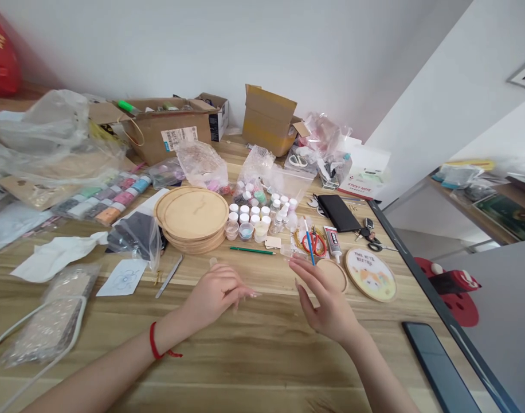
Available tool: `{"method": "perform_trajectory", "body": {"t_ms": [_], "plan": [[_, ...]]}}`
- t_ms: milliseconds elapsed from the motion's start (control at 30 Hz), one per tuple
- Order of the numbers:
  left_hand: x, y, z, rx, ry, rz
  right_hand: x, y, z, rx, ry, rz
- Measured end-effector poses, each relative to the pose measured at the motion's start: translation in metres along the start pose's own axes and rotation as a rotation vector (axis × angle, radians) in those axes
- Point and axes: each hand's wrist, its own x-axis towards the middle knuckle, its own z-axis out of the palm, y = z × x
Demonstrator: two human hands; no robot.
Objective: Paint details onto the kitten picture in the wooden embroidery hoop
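My left hand (pixel 217 291), a red cord round its wrist, is over the table's near middle. Its fingers are curled with thumb and forefinger close together; anything in the pinch is too small to make out. My right hand (pixel 325 301) has its fingers stretched out and thumb apart, with nothing visible in it. Just beyond its fingers are a blue brush (pixel 309 244) and a small round wooden disc (pixel 333 276). A green pencil (pixel 253 250) lies beyond my left hand, tweezers (pixel 169 276) to its left. A decorated hoop (pixel 371 274) sits at the right.
Round wooden boards (pixel 191 212) are stacked behind my left hand, beside several white-lidded jars (pixel 244 218). Glue (pixel 332 244), a black pouch (pixel 337 212) and a phone (pixel 438 367) are on the right. Cardboard boxes (pixel 159 137) line the wall. A white cable (pixel 77 321) crosses the left.
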Motion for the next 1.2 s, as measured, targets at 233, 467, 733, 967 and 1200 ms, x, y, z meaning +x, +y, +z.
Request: {"method": "perform_trajectory", "body": {"t_ms": [233,467,733,967,1200], "plan": [[-0.014,0.0,-0.007,-0.025,0.003,-0.023,-0.002,-0.016,0.014,-0.187,-0.123,-0.131],[-0.018,-0.002,-0.01,-0.003,0.005,-0.053,-0.002,-0.026,0.019,-0.147,-0.131,-0.134],[-0.017,0.032,-0.026,0.028,0.079,-0.209,-0.011,-0.064,0.045,0.112,-0.005,-0.155],[-0.026,0.045,0.0,-0.482,-0.062,-0.444,0.004,-0.094,0.062,0.155,0.025,-0.215],[-0.02,0.041,0.001,-0.661,0.008,-0.587,0.003,-0.095,0.062,0.122,-0.066,-0.185]]}}
